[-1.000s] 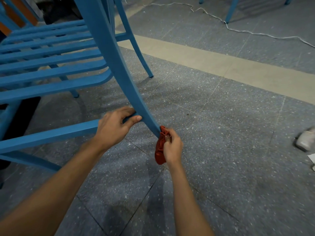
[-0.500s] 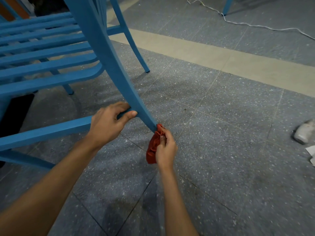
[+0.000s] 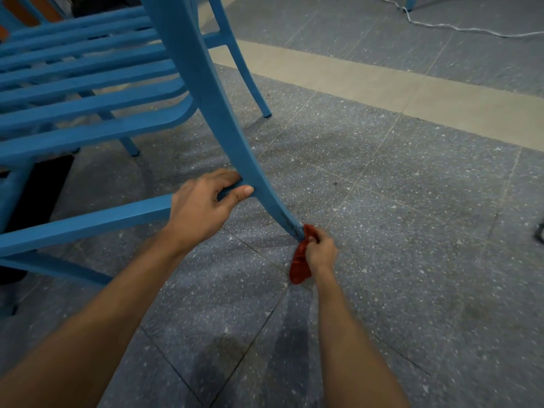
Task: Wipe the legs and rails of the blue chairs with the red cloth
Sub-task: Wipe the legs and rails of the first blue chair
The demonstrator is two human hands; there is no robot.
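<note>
A blue slatted chair (image 3: pixel 88 107) fills the upper left, tilted toward me. Its near leg (image 3: pixel 217 113) curves down to the right and ends at the floor by my right hand. My left hand (image 3: pixel 203 210) grips the side rail (image 3: pixel 97 222) where it joins that leg, thumb over the top. My right hand (image 3: pixel 321 251) pinches the bunched red cloth (image 3: pixel 298 263) against the foot of the leg; the cloth hangs down to the floor tiles.
Speckled grey floor tiles (image 3: pixel 412 231) with a beige stripe (image 3: pixel 382 89) lie to the right. A white cable (image 3: pixel 459 28) snakes across the top right beside another blue chair leg (image 3: pixel 412 2). A dark object (image 3: pixel 540 234) shows at the right edge.
My right hand has slid the red cloth farther down the leg to its foot. The view has shifted, so the white shoe at the right edge has left the frame. My left hand keeps its grip.
</note>
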